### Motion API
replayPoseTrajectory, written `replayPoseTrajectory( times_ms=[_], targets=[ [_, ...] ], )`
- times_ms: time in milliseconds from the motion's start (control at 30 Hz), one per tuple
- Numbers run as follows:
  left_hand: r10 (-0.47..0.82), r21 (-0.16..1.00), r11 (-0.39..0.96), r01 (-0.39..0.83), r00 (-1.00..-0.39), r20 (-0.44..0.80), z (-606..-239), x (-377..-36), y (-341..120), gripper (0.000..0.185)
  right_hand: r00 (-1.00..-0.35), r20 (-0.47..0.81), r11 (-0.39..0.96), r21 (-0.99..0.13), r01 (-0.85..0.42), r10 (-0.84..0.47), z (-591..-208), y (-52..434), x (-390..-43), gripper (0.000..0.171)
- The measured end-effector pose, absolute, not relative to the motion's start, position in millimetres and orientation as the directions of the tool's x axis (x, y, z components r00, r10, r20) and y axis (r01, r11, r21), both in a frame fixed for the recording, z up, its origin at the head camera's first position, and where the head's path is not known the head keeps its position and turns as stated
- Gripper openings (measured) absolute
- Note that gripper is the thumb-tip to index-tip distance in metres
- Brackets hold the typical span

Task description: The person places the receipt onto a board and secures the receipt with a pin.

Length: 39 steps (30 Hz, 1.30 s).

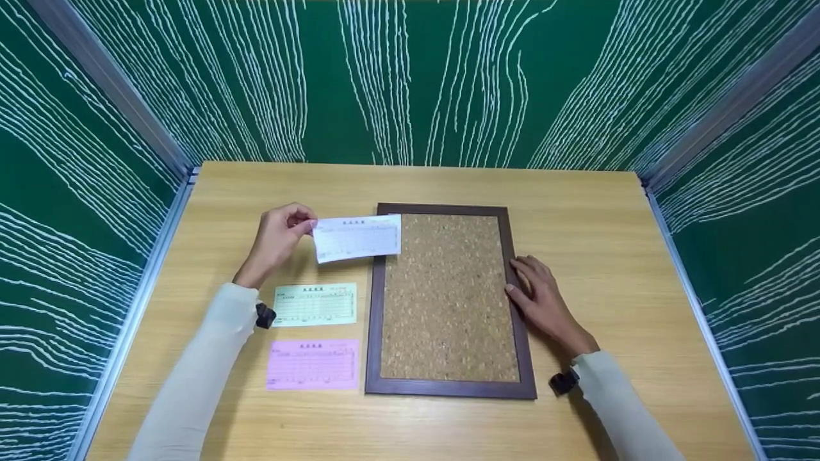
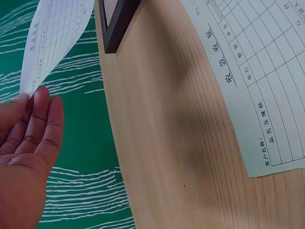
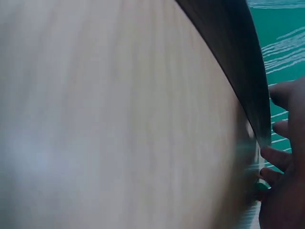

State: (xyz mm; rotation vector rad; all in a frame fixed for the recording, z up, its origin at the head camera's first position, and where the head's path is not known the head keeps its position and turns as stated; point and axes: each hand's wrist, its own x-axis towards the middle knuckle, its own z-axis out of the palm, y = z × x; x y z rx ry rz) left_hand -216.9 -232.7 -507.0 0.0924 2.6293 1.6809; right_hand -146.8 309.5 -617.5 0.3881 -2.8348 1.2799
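Note:
My left hand [image 1: 282,230] pinches a white receipt slip [image 1: 359,238] by its left end, between thumb and fingers. The slip's right end lies over the left rim of a cork board [image 1: 448,301] with a dark brown frame. In the left wrist view the receipt slip [image 2: 52,38] curves upward from the fingertips. My right hand [image 1: 541,294] touches the board's right edge with its thumb and fingertips. From the right wrist, the dark frame edge [image 3: 233,57] meets those fingers, partly cut off by the picture's border.
Below my left hand lie a green receipt slip [image 1: 315,305] and a pink receipt slip [image 1: 312,365], left of the board. Everything rests on a wooden table [image 1: 608,218]. Green panels [image 1: 435,83] with white wavy lines stand behind and at both sides.

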Motion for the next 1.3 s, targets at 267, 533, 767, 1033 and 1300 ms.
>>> replayPoseTrajectory(
  times_ms=[267,533,767,1033,1300],
  targets=[
    [0.070,0.900,0.434,0.034,-0.998,0.004,-504,-214,-229,0.013,-0.953,0.182,0.601,-0.743,-0.295,-0.243,-602,293,-152,0.051],
    [0.091,0.908,0.418,0.040,-0.996,0.002,-503,-213,-223,0.015,-0.935,0.196,0.569,-0.750,-0.338,-0.296,-592,269,-160,0.050],
    [0.109,0.917,0.393,0.070,-0.994,0.030,-501,-211,-216,0.013,-0.918,0.206,0.553,-0.746,-0.371,-0.339,-584,246,-161,0.046],
    [0.128,0.921,0.379,0.092,-0.991,0.046,-500,-208,-209,0.014,-0.907,0.208,0.523,-0.760,-0.385,-0.366,-575,222,-167,0.041],
    [0.144,0.922,0.375,0.099,-0.988,0.047,-500,-210,-199,0.013,-0.911,0.207,0.522,-0.765,-0.377,-0.356,-569,206,-172,0.040]
  ],
)
